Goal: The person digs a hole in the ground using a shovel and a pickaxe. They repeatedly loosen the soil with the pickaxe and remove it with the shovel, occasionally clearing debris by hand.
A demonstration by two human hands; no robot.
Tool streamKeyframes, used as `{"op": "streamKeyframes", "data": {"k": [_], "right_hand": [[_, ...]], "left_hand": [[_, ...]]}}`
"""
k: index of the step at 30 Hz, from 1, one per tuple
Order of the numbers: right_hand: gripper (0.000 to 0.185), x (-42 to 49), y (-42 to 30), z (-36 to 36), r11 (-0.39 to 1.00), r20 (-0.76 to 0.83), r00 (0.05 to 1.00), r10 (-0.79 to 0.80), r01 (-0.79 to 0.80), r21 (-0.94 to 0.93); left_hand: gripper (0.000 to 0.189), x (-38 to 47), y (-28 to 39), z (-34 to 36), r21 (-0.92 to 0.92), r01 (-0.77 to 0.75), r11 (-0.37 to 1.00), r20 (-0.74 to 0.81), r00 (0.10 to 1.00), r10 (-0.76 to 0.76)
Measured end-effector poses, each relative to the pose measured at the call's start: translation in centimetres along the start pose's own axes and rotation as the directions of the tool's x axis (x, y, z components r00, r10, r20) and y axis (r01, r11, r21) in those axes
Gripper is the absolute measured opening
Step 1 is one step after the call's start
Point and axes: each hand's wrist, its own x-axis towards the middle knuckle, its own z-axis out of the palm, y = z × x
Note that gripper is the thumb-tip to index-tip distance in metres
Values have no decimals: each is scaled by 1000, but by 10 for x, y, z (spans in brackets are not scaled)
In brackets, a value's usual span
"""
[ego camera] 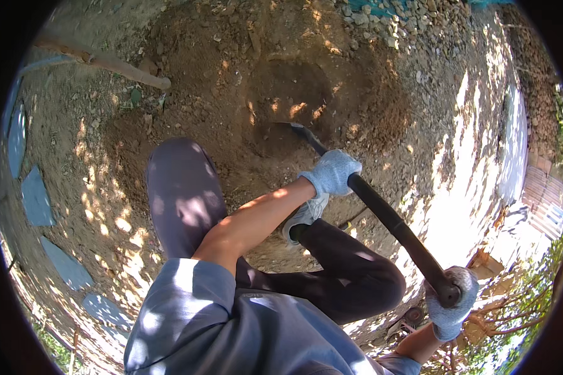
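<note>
In light blue-grey knitted gloves, both hands grip a long dark-handled digging tool, which looks like a shovel. My left hand is closed round the lower shaft, close to the metal head. My right hand holds the far end of the handle, at the lower right. The tool's head reaches into a shallow round hole in brown soil; its full shape cannot be made out against the dirt. Loose reddish earth is heaped along the right side of the hole.
A wooden pole slants in at the upper left. Flat grey stone slabs curve along the left side. Gravel lies beyond the hole. A thin tool lies beside my shoe. Leafy branches stand at the lower right.
</note>
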Motion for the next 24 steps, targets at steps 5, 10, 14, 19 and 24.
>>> {"op": "streamKeyframes", "data": {"k": [5,10,14,19,24], "right_hand": [[19,-41,-10,-34,974,-289,935,204,-222,-32],[14,31,-33,77,991,-79,988,-132,130,-30],[19,36,-27,139,991,131,989,-70,54,121],[22,-32,-8,119,932,286,943,168,-247,267],[24,-24,-34,48,969,246,964,99,-149,196]], "left_hand": [[15,37,57,-21,84,-128,988,-78,988,135],[15,70,-64,-35,182,-169,969,-185,962,203],[17,39,-121,-16,341,-201,919,-68,969,237],[23,-10,-75,38,297,-122,947,120,989,89],[24,-33,-25,20,143,-68,987,8,998,68]]}}
